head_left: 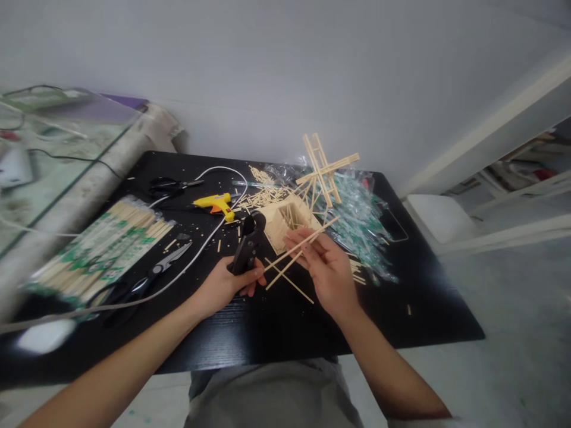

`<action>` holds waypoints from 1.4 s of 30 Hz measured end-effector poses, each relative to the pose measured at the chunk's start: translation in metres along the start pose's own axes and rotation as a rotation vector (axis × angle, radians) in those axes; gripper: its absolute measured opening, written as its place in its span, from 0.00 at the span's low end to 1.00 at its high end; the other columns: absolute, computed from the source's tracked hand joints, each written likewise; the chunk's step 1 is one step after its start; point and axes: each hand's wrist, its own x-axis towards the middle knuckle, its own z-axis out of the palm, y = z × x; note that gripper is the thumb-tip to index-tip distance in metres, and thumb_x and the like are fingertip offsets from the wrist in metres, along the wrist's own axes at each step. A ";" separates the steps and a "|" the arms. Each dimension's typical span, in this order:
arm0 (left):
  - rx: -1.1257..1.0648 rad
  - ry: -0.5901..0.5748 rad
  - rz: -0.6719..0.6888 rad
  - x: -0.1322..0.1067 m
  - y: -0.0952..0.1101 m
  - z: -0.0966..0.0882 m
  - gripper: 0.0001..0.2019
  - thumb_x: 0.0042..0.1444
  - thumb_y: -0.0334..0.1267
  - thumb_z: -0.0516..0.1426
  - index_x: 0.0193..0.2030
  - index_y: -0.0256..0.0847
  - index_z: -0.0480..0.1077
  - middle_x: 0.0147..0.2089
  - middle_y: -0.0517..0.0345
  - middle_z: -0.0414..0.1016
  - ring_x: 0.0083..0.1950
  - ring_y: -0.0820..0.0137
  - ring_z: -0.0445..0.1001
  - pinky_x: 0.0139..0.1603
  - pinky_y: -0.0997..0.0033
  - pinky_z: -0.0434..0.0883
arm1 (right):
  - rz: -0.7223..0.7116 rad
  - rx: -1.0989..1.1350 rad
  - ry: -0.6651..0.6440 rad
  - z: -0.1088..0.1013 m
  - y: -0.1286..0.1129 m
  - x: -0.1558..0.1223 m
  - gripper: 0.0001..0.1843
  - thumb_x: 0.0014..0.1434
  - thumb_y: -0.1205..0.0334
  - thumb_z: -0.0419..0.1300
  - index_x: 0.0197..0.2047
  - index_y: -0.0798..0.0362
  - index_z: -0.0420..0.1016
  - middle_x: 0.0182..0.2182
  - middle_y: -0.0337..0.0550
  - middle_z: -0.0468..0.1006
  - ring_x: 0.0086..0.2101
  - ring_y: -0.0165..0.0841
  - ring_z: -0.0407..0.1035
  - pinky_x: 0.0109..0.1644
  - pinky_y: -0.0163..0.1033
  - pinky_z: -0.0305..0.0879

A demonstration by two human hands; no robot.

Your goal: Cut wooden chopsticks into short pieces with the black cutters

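My left hand [238,278] is closed around a black hand cutter [245,252] with a curved head pointing up. My right hand [325,264] pinches two thin wooden sticks [285,268], whose left ends reach the left fingertips. Another wooden stick [297,286] lies slantwise on the table beneath them. Just behind my hands stands a wooden stick model [274,229] with a hollow box-like body. Above it rises a cross of windmill-like blades [328,172]. My right hand partly hides the model's front.
On the black table [276,339] are a yellow glue gun [216,203], scissors [156,270], more scissors [172,186], packs of chopsticks [107,244], cut stick pieces [267,196] and green-printed plastic wrappers [361,220]. A white cable [209,238] runs across the left side.
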 end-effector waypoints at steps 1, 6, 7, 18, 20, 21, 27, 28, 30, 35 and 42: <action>0.012 0.002 0.003 0.000 -0.001 0.000 0.15 0.59 0.49 0.65 0.37 0.37 0.74 0.32 0.57 0.79 0.25 0.76 0.69 0.25 0.75 0.63 | -0.007 0.002 0.003 0.000 0.000 0.000 0.17 0.62 0.51 0.71 0.51 0.48 0.79 0.51 0.46 0.86 0.53 0.44 0.81 0.64 0.55 0.75; 0.133 -0.018 -0.014 0.001 -0.001 0.003 0.14 0.60 0.49 0.64 0.36 0.37 0.75 0.29 0.59 0.78 0.24 0.76 0.68 0.25 0.75 0.63 | -0.054 -0.058 -0.001 0.001 -0.004 -0.001 0.14 0.60 0.52 0.72 0.45 0.49 0.79 0.42 0.45 0.88 0.45 0.43 0.84 0.56 0.53 0.80; 0.163 -0.012 -0.020 0.001 -0.001 0.003 0.14 0.59 0.48 0.64 0.36 0.37 0.75 0.27 0.60 0.77 0.23 0.76 0.68 0.25 0.76 0.63 | -0.062 -0.090 -0.006 0.002 -0.005 -0.001 0.13 0.60 0.53 0.72 0.44 0.50 0.79 0.40 0.45 0.88 0.43 0.42 0.85 0.54 0.51 0.81; 0.366 0.336 0.317 -0.012 0.041 0.005 0.10 0.54 0.45 0.68 0.38 0.41 0.82 0.38 0.56 0.85 0.38 0.67 0.81 0.42 0.69 0.78 | -0.306 -0.488 -0.152 0.005 0.018 -0.009 0.05 0.62 0.57 0.70 0.39 0.49 0.83 0.34 0.40 0.86 0.31 0.33 0.80 0.38 0.37 0.79; 0.373 0.362 0.389 -0.015 0.050 0.011 0.10 0.53 0.44 0.69 0.39 0.42 0.82 0.39 0.56 0.85 0.39 0.66 0.82 0.44 0.69 0.78 | -0.359 -0.517 -0.167 0.005 0.025 -0.009 0.05 0.64 0.57 0.69 0.42 0.48 0.83 0.35 0.41 0.85 0.32 0.33 0.80 0.37 0.37 0.79; 0.381 0.362 0.418 -0.016 0.053 0.015 0.11 0.53 0.43 0.69 0.40 0.42 0.82 0.39 0.57 0.85 0.38 0.67 0.82 0.43 0.69 0.79 | -0.382 -0.542 -0.175 0.004 0.027 -0.009 0.06 0.65 0.57 0.68 0.42 0.48 0.83 0.36 0.41 0.85 0.33 0.34 0.80 0.38 0.37 0.79; 0.577 0.338 0.552 -0.011 0.055 0.025 0.10 0.58 0.45 0.67 0.37 0.41 0.82 0.34 0.57 0.84 0.33 0.70 0.79 0.36 0.71 0.75 | -0.426 -0.727 -0.248 -0.001 0.031 -0.006 0.07 0.69 0.57 0.64 0.41 0.50 0.80 0.32 0.40 0.84 0.31 0.34 0.77 0.37 0.36 0.74; 0.600 0.343 0.555 -0.010 0.054 0.025 0.11 0.59 0.46 0.66 0.36 0.40 0.82 0.34 0.57 0.84 0.33 0.69 0.79 0.35 0.71 0.75 | -0.406 -0.746 -0.270 -0.002 0.030 -0.006 0.07 0.69 0.57 0.63 0.41 0.50 0.79 0.32 0.40 0.83 0.30 0.34 0.77 0.37 0.36 0.73; 0.621 0.355 0.542 -0.009 0.053 0.024 0.12 0.59 0.47 0.66 0.35 0.39 0.81 0.34 0.57 0.84 0.32 0.69 0.79 0.35 0.71 0.75 | -0.365 -0.768 -0.321 -0.003 0.029 -0.005 0.07 0.71 0.58 0.61 0.42 0.50 0.77 0.32 0.40 0.83 0.31 0.34 0.77 0.37 0.36 0.71; 0.600 0.343 0.488 -0.008 0.056 0.024 0.09 0.59 0.44 0.66 0.39 0.41 0.81 0.35 0.60 0.84 0.34 0.69 0.80 0.37 0.72 0.76 | -0.351 -0.832 -0.405 -0.005 0.028 -0.002 0.08 0.71 0.58 0.60 0.38 0.49 0.73 0.32 0.41 0.82 0.31 0.36 0.76 0.37 0.38 0.69; 0.556 0.351 0.468 -0.013 0.062 0.023 0.07 0.58 0.41 0.65 0.39 0.40 0.80 0.36 0.60 0.83 0.36 0.69 0.80 0.40 0.72 0.76 | -0.412 -0.845 -0.463 -0.009 0.032 0.008 0.10 0.71 0.55 0.61 0.37 0.49 0.79 0.31 0.39 0.83 0.30 0.34 0.75 0.39 0.36 0.68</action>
